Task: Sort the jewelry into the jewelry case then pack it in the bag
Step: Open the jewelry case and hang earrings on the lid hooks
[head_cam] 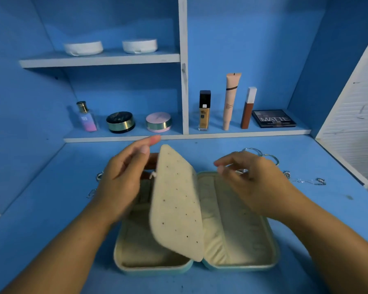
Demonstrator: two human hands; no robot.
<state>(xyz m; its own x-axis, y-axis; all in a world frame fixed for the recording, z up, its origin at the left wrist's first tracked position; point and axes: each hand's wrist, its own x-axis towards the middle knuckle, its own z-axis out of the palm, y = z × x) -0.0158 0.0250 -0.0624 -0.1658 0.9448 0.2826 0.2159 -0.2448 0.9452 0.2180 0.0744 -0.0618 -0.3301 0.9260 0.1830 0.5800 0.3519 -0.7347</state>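
Observation:
The pale-green jewelry case (pixel 272 247) lies open on the blue desk, its cream lining showing. Its cream middle flap (pixel 176 204), dotted with small holes, stands tilted upright between the two halves. My left hand (pixel 119 183) is over the left half with straight fingers, next to the back of the flap. Above the right half hovers my right hand (pixel 255 183), its fingers loosely bent with nothing clearly in them. Silver bangles (pixel 263 154) lie behind that hand. A thin silver chain (pixel 306 181) lies to the right, and small silver pieces (pixel 98 177) lie left of the case.
The back shelf holds a perfume bottle (pixel 86 117), two round compacts (pixel 120 122), foundation bottles and tubes (pixel 229 100) and a black palette (pixel 273 118). Two white round tins (pixel 83 47) sit on the upper shelf. A white panel edge (pixel 348 107) borders the desk's right side.

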